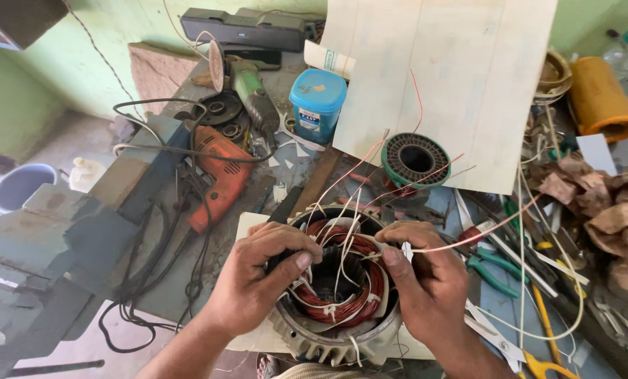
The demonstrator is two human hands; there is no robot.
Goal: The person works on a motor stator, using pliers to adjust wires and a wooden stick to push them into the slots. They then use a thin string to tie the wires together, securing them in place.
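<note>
1. Motor stator [335, 330] standing on end at the near edge of the workbench [152, 281], bore facing up, likely so the copper windings [342, 302] and loose lead wires [342, 210] stay reachable from above.
2. Left hand [258, 274] over the stator's left rim, fingers curled nearly closed, thumb and forefinger pinching thin white leads just above the bore.
3. Right hand [426, 281] over the stator's right rim, also nearly closed, pinching a pale sleeved wire [482, 235] that runs off to the right of the stator; held taut, seemingly to keep it apart from the rest.
4. Stator directly beneath and between both hands, touching or nearly touching both; exact contact with the rim hard to tell.
5. Behind the stator: a smaller green-wrapped stator core [416, 160] and a pale board [454, 77].
6. Left of the stator: an orange drill [219, 179] with black cable.
7. Right of the stator: green-handled pliers [493, 270] among scattered tools.
</note>
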